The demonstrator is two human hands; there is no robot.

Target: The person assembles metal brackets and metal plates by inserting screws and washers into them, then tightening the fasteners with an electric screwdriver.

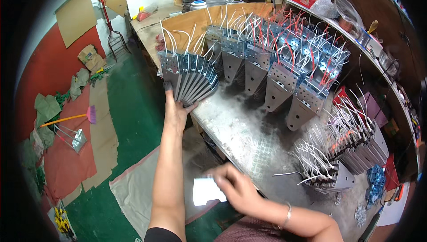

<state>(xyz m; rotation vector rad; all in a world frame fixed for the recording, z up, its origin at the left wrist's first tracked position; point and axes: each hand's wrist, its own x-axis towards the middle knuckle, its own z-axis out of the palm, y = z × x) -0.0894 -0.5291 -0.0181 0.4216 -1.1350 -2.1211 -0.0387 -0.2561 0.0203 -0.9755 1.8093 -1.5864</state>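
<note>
My left hand (177, 111) is closed around the near, lower side of a fanned stack of grey metal plates (189, 80) at the table's left edge. Each plate tapers downward, with perforated metal at its top and white wires standing up from it. My right hand (235, 188) is in front of my body by the table's near edge, its fingers curled and smeared by motion. Beside its fingertips shows a bright, overexposed white flat shape (207, 192); whether the hand holds it cannot be told.
Rows of similar wired plates (278, 86) stand across the table (240, 128), with red and white wires. More plate stacks (362, 153) lie at the right, near blue small parts (376, 184). A cluttered shelf (356, 42) curves behind. A pink broom (91, 114) lies on the floor.
</note>
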